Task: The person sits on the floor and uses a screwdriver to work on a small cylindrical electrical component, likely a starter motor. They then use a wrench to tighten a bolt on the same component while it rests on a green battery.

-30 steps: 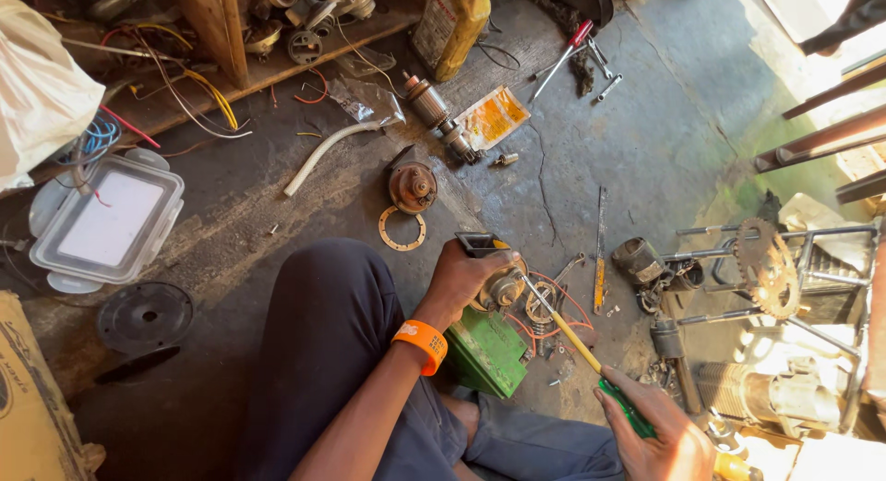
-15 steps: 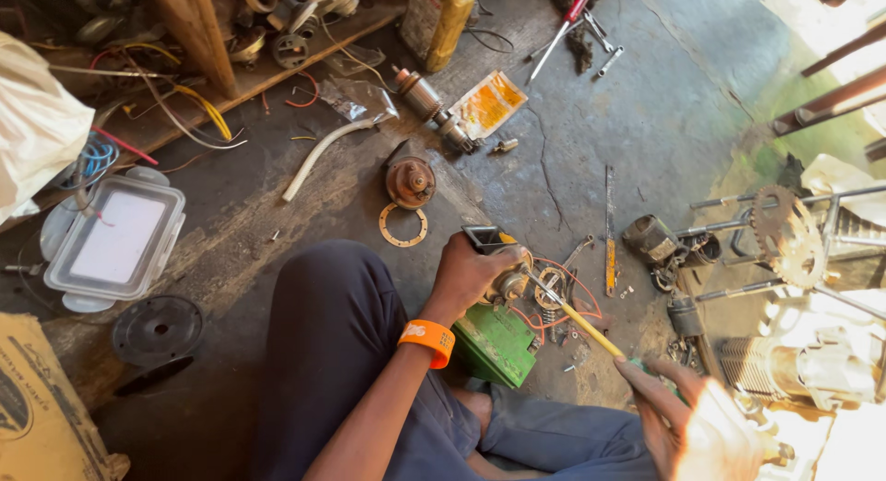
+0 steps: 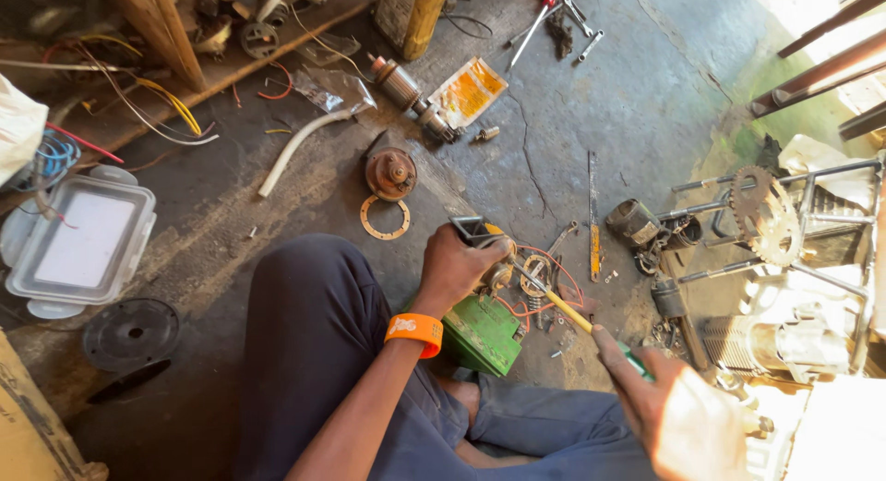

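Observation:
My left hand (image 3: 459, 269), with an orange wristband on the wrist, grips a small metal part with red wires (image 3: 531, 276) at the top of a green housing (image 3: 482, 331) that rests between my legs on the floor. My right hand (image 3: 678, 412) holds a screwdriver (image 3: 563, 307) with a yellow and green handle. Its shaft slants up to the left and its tip meets the part beside my left fingers.
On the cracked concrete floor lie a round rusty cover (image 3: 390, 173) and a gasket ring (image 3: 383, 217), a motor armature (image 3: 413, 95), a yellow packet (image 3: 469, 90), a white hose (image 3: 297, 149) and a flat file (image 3: 592, 213). A clear plastic box (image 3: 78, 241) stands at left, a sprocket and metal frame (image 3: 766, 213) at right.
The view has shifted slightly, so things sit lower in the frame. My right hand with the screwdriver has moved a little; my left hand stays on the part.

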